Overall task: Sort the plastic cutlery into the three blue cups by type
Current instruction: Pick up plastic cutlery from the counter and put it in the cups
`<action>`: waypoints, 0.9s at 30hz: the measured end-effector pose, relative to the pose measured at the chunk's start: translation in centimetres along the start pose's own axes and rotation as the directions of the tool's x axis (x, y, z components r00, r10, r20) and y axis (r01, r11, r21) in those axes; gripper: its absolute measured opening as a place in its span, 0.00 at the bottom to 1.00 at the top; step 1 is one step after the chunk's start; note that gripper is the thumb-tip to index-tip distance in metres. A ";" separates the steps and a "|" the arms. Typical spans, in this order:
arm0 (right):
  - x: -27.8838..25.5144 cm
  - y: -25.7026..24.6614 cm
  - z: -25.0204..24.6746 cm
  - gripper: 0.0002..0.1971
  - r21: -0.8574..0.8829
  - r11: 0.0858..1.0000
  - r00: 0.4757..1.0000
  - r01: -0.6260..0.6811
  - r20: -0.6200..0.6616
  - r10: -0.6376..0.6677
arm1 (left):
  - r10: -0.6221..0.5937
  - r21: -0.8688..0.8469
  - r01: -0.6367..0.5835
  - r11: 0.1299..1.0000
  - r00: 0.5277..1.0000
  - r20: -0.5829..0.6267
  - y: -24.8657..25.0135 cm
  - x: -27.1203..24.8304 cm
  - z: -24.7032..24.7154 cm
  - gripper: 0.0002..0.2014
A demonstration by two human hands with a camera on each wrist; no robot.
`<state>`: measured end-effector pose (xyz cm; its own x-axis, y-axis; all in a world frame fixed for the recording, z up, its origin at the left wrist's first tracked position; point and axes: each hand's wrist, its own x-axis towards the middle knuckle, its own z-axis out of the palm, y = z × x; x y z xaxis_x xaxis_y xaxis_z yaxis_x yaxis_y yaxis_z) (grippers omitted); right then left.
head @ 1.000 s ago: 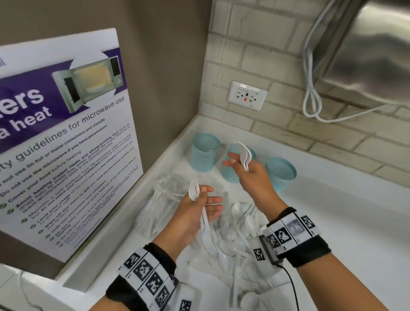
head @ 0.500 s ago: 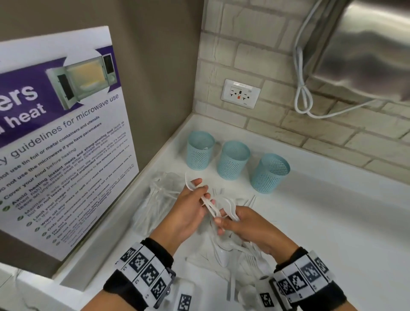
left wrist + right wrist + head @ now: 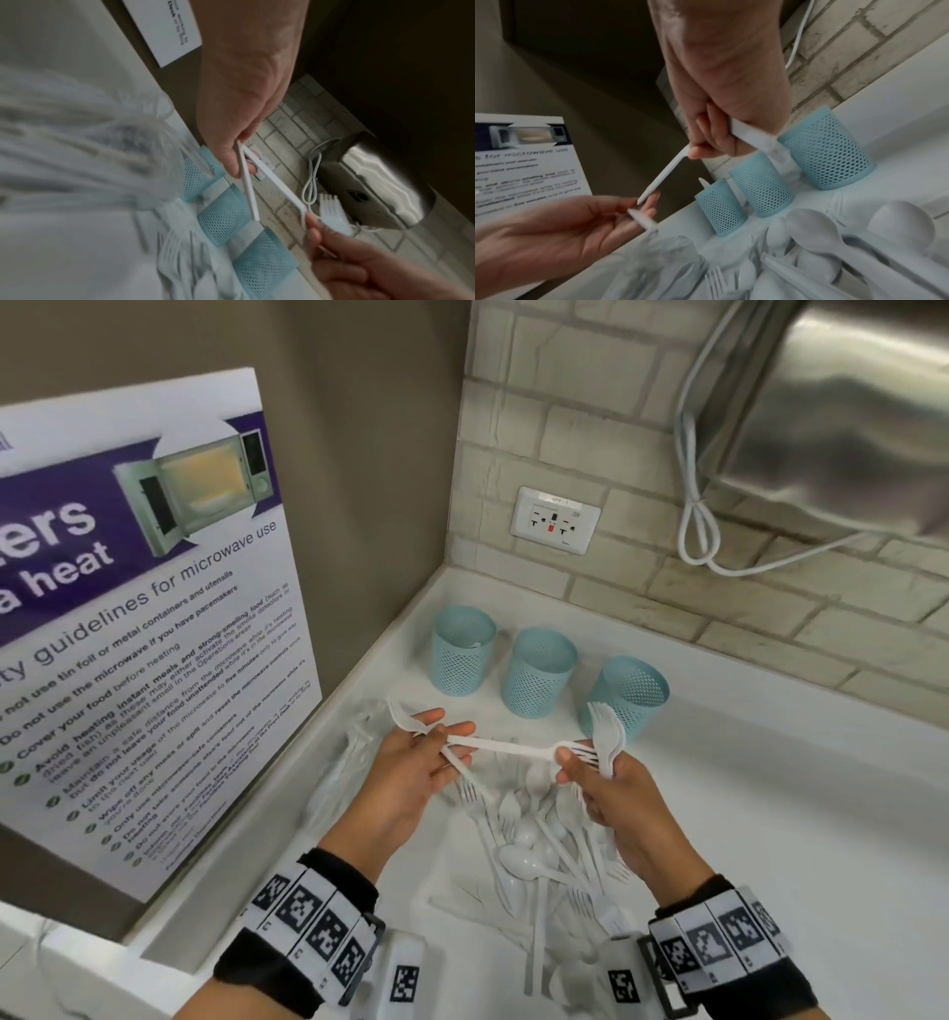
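Three blue mesh cups stand in a row by the brick wall. My left hand pinches a white spoon and the handle end of a white fork that spans across to my right hand. That hand pinches this fork's head and grips several upright forks in front of the right cup. In the left wrist view two white handles meet under my left thumb. In the right wrist view the gripped handles jut toward the cups.
A loose pile of white spoons and forks lies on the white counter below both hands. A crumpled clear plastic bag sits at the left wall under a microwave poster. A socket and a white cable are on the brick wall.
My right hand came back from the middle cup, dipped to the pile and rose holding forks. A fork now bridges both hands; the left hand still holds its spoon.
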<state>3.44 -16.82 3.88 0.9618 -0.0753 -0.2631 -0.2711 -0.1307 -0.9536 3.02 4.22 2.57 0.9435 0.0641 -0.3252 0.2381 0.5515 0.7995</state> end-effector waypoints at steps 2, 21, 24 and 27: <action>0.2 -0.3 -0.3 0.07 0.055 0.998 0.999 0.018 -0.032 -0.016 | -0.012 0.182 0.005 0.983 0.999 0.040 0.1 -0.2 0.0 0.12; -0.4 -1.8 -0.6 0.12 -0.449 0.870 0.973 0.204 0.192 -0.129 | -0.115 0.513 0.018 0.858 0.981 0.157 -0.3 -1.5 2.1 0.13; -0.9 -1.8 1.0 0.11 -0.297 0.931 0.967 0.211 0.200 -0.156 | -0.170 0.613 -0.051 0.789 0.940 0.297 -1.8 -2.9 3.7 0.15; -0.9 -1.4 1.8 0.10 0.018 0.994 0.971 0.109 0.211 -0.110 | -0.086 0.652 -0.103 0.752 0.964 0.251 -2.9 -3.1 4.1 0.16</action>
<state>3.08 -14.74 5.21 0.9720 0.1497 -0.1811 -0.1638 -0.1204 -0.9791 0.38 -1.02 3.29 0.9470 -0.1946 -0.2555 0.2324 -0.1339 0.9634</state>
